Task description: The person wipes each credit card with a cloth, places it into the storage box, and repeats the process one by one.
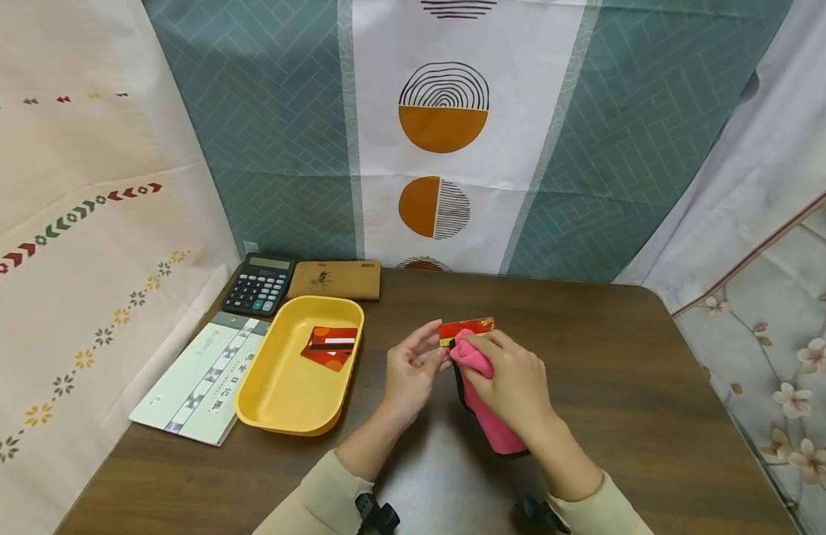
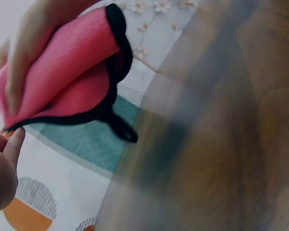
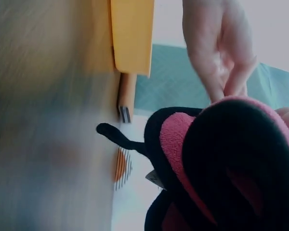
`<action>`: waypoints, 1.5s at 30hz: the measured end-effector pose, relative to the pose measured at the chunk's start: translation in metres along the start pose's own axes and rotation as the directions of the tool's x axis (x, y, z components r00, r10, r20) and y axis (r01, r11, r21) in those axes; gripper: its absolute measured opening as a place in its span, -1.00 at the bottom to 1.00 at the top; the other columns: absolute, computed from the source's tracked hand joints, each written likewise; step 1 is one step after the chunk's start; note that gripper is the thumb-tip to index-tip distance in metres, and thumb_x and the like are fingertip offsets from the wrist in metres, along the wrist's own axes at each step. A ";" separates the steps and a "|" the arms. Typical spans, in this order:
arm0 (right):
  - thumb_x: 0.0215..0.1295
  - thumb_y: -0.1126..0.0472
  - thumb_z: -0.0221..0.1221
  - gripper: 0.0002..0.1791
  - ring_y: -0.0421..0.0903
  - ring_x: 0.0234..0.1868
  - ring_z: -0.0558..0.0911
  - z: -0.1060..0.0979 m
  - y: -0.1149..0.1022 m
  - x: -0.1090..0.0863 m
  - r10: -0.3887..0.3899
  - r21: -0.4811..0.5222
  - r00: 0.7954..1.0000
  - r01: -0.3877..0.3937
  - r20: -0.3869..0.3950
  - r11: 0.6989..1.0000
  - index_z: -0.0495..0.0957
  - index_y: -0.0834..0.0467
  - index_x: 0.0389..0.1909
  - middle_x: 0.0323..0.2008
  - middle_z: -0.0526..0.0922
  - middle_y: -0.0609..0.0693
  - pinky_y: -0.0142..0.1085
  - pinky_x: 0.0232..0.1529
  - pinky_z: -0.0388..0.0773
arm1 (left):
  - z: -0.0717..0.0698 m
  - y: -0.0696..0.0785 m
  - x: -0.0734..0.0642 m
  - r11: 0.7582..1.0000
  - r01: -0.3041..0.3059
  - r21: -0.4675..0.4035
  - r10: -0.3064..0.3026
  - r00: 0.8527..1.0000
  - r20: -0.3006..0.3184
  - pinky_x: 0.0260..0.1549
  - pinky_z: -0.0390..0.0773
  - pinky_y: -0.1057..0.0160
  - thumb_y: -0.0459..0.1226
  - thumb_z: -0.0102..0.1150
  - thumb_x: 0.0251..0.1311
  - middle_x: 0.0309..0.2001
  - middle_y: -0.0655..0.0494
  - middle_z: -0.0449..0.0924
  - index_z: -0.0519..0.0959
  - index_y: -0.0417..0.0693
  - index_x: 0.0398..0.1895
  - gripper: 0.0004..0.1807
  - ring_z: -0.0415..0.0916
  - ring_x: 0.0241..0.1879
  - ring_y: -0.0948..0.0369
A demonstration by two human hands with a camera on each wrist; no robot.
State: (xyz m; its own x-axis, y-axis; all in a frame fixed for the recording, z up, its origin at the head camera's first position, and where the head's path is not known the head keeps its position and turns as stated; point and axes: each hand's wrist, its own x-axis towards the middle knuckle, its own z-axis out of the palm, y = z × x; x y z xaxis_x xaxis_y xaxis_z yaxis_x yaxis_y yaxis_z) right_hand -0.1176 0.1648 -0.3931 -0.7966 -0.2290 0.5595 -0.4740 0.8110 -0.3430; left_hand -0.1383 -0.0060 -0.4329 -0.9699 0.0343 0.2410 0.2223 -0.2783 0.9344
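My left hand pinches a red and yellow card by its left end, above the table. My right hand grips a bunched pink cloth with black edging and presses part of it on the card's face. In the left wrist view the cloth hangs folded, with a small black loop at its border. The right wrist view shows the cloth large in front, covering the card, with the left hand behind it. Two more red cards lie overlapping in a yellow tray.
Left of my hands stands the yellow tray. Beyond it are a black calculator and a tan wallet-like case. A pale green booklet lies at the tray's left. Patterned cloths hang behind and beside the wooden table.
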 end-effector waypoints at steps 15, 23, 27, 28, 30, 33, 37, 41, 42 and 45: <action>0.00 0.18 0.56 -0.55 -0.05 -0.59 0.57 -0.006 0.002 0.015 0.012 -0.016 0.994 -0.014 -0.107 1.000 0.74 0.13 -0.02 -0.32 0.67 -0.01 -0.17 -0.66 0.53 | 0.000 0.005 0.000 1.000 -0.015 -0.008 0.016 0.999 0.040 -0.17 0.75 0.16 -0.67 0.09 0.28 -0.01 -0.35 0.61 0.49 -0.37 0.27 -0.52 0.71 -0.15 0.15; 0.00 0.18 0.56 -0.52 -0.03 -0.55 0.60 -0.005 0.002 0.014 0.061 -0.013 0.991 -0.063 -0.122 0.998 0.73 0.12 0.00 -0.30 0.68 0.00 -0.13 -0.63 0.56 | 0.001 0.006 0.000 0.999 -0.045 -0.002 0.045 0.999 0.024 -0.19 0.75 0.12 -0.69 0.09 0.25 -0.03 -0.39 0.62 0.51 -0.39 0.25 -0.52 0.71 -0.18 0.17; -0.02 0.21 0.56 -0.49 0.01 -0.54 0.61 -0.007 0.010 0.014 0.092 -0.026 0.983 -0.098 -0.161 0.995 0.72 0.16 0.02 -0.32 0.68 0.04 -0.08 -0.61 0.59 | -0.004 0.008 0.002 0.999 -0.020 -0.041 0.021 1.000 0.014 -0.18 0.74 0.04 -0.71 0.10 0.23 -0.03 -0.42 0.60 0.51 -0.40 0.24 -0.51 0.71 -0.17 0.11; -0.01 0.20 0.56 -0.50 0.00 -0.55 0.61 -0.006 0.009 0.013 0.076 -0.025 0.984 -0.081 -0.158 0.996 0.73 0.16 0.01 -0.32 0.67 0.04 -0.10 -0.61 0.58 | -0.004 0.008 0.002 0.999 -0.012 -0.046 0.013 1.000 0.019 -0.17 0.74 0.06 -0.71 0.10 0.23 -0.02 -0.41 0.60 0.51 -0.40 0.25 -0.51 0.71 -0.17 0.12; -0.01 0.19 0.56 -0.52 -0.03 -0.57 0.59 -0.003 0.005 0.011 0.025 -0.015 0.990 -0.027 -0.140 1.000 0.73 0.16 0.00 -0.32 0.67 0.02 -0.14 -0.63 0.57 | -0.004 0.008 0.002 0.999 -0.003 -0.035 0.004 0.999 0.037 -0.17 0.74 0.09 -0.69 0.10 0.25 -0.01 -0.40 0.60 0.50 -0.39 0.26 -0.51 0.71 -0.16 0.16; -0.02 0.18 0.57 -0.53 -0.06 -0.57 0.60 0.004 -0.005 0.006 -0.052 0.002 0.992 0.053 -0.112 0.999 0.74 0.14 -0.03 -0.30 0.67 -0.01 -0.19 -0.64 0.57 | -0.004 0.007 0.002 1.000 -0.005 0.003 0.005 0.999 0.045 -0.20 0.75 0.21 -0.67 0.10 0.27 -0.01 -0.36 0.62 0.51 -0.37 0.26 -0.53 0.70 -0.18 0.24; -0.07 0.19 0.59 -0.51 -0.07 -0.55 0.61 0.007 -0.008 0.002 -0.056 0.014 0.993 0.058 -0.106 0.998 0.74 0.13 -0.04 -0.29 0.67 -0.04 -0.20 -0.63 0.56 | -0.005 0.007 0.001 1.000 -0.014 0.019 0.014 0.999 0.036 -0.22 0.75 0.23 -0.68 0.10 0.26 -0.02 -0.38 0.63 0.52 -0.37 0.25 -0.52 0.71 -0.19 0.22; -0.04 0.18 0.58 -0.51 -0.05 -0.55 0.60 0.002 0.004 0.004 0.013 0.008 0.991 -0.012 -0.134 1.000 0.73 0.15 -0.02 -0.32 0.67 -0.01 -0.18 -0.62 0.55 | -0.009 0.009 0.003 0.999 -0.007 -0.032 0.007 1.000 0.028 -0.19 0.75 0.09 -0.70 0.10 0.24 -0.02 -0.41 0.61 0.50 -0.40 0.26 -0.51 0.72 -0.17 0.13; -0.02 0.16 0.58 -0.51 -0.04 -0.55 0.60 0.000 0.008 0.005 0.028 0.006 0.989 -0.028 -0.142 1.000 0.73 0.15 -0.01 -0.33 0.67 0.00 -0.18 -0.62 0.55 | -0.010 0.009 0.003 0.999 -0.006 -0.044 0.007 1.000 0.024 -0.19 0.75 0.08 -0.70 0.10 0.24 -0.02 -0.41 0.60 0.50 -0.40 0.26 -0.51 0.73 -0.17 0.12; 0.00 0.13 0.56 -0.52 -0.01 -0.55 0.61 -0.003 0.016 0.006 0.064 -0.003 0.982 -0.066 -0.175 0.998 0.73 0.14 0.00 -0.33 0.67 0.01 -0.13 -0.61 0.56 | -0.013 0.011 0.003 0.998 -0.003 -0.059 0.004 1.000 0.010 -0.20 0.75 0.07 -0.70 0.11 0.23 -0.03 -0.39 0.61 0.50 -0.40 0.26 -0.50 0.72 -0.19 0.12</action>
State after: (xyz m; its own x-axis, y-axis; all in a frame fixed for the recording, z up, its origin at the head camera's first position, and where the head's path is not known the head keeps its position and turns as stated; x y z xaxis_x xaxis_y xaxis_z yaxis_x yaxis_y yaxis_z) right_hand -0.1284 0.1784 -0.3930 -0.7473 -0.0785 0.6598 -0.4195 0.8258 -0.3768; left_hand -0.1404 -0.0215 -0.4256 -0.9680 0.0427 0.2474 0.2195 -0.3344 0.9165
